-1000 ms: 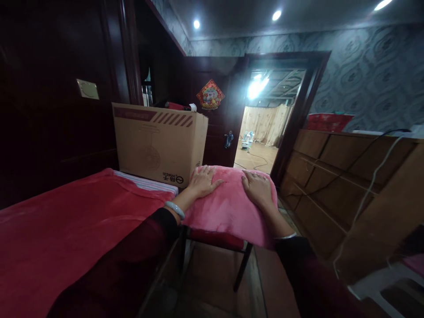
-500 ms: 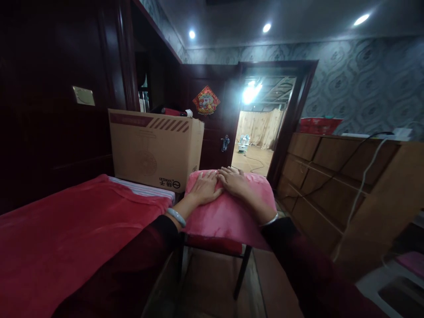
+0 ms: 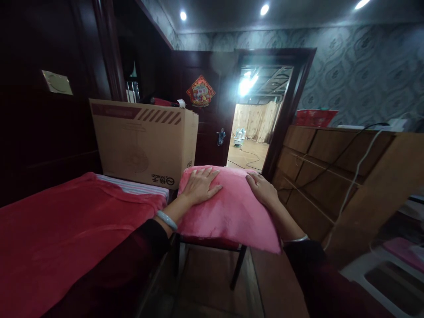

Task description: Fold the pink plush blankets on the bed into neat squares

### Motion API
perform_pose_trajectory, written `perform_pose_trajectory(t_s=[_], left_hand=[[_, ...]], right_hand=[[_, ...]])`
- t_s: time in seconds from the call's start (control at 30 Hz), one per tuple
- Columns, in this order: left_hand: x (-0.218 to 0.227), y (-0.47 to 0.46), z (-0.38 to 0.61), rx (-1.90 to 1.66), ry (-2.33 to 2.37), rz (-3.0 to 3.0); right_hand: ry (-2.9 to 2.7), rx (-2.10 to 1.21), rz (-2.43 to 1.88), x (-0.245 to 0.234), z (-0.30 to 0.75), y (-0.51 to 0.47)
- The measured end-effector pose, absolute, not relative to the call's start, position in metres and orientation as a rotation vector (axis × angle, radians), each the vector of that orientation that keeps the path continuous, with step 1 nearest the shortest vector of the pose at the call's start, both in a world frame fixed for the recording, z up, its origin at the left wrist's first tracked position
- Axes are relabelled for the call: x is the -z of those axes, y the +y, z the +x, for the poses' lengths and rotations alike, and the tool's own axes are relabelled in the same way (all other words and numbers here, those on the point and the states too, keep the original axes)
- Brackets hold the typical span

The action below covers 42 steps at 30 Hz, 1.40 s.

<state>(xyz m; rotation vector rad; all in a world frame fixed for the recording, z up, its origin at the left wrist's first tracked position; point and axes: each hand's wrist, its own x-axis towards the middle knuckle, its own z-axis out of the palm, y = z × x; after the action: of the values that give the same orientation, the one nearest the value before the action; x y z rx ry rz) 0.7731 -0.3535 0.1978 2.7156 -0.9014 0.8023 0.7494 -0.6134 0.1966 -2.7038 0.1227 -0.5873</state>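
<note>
A pink plush cloth (image 3: 232, 216) lies over a chair with a red seat (image 3: 212, 242) and dark legs. Its near right corner hangs past the seat. My left hand (image 3: 200, 185) rests flat on the cloth's left part, fingers spread, a pale bangle on the wrist. Over at the cloth's right edge, my right hand (image 3: 263, 189) lies with its fingers stretched out on the fabric. Neither hand grips anything. The chair's backrest, if it has one, cannot be seen.
Left of the chair is a bed with a red blanket (image 3: 73, 221). A large cardboard box (image 3: 139, 145) stands behind it. At right are wooden drawers (image 3: 347, 163) with hanging cables and a white plastic stool (image 3: 361, 269). An open doorway (image 3: 253, 132) lies ahead.
My right hand has slid right, from beside my left hand to the cloth's right edge. My left hand remains on the cloth's left part. The view has shifted slightly.
</note>
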Motion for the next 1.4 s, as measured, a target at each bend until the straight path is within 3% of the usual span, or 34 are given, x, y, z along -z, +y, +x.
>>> perform_pose_trajectory(t_s=[0.5, 0.8, 0.93, 1.1, 1.4], left_hand=[[-0.205, -0.363, 0.776, -0.623, -0.911, 2.800], [-0.185, -0.389, 0.730, -0.666, -1.536, 2.553], [-0.202, -0.362, 0.741, -0.726, -1.127, 2.597], [-0.225, -0.342, 0.764, -0.660, -0.594, 2.756], [-0.202, -0.351, 0.772, -0.770, -0.725, 2.736]], right_hand=[[0.105, 0.642, -2.679, -0.192, 0.755, -0.612], [0.080, 0.660, -2.736, -0.193, 0.753, -0.612], [0.151, 0.581, -2.886, -0.219, 0.749, -0.604], [-0.123, 0.733, -2.986, -0.250, 0.751, -0.573], [-0.270, 0.771, -2.876, -0.212, 0.764, -0.573]])
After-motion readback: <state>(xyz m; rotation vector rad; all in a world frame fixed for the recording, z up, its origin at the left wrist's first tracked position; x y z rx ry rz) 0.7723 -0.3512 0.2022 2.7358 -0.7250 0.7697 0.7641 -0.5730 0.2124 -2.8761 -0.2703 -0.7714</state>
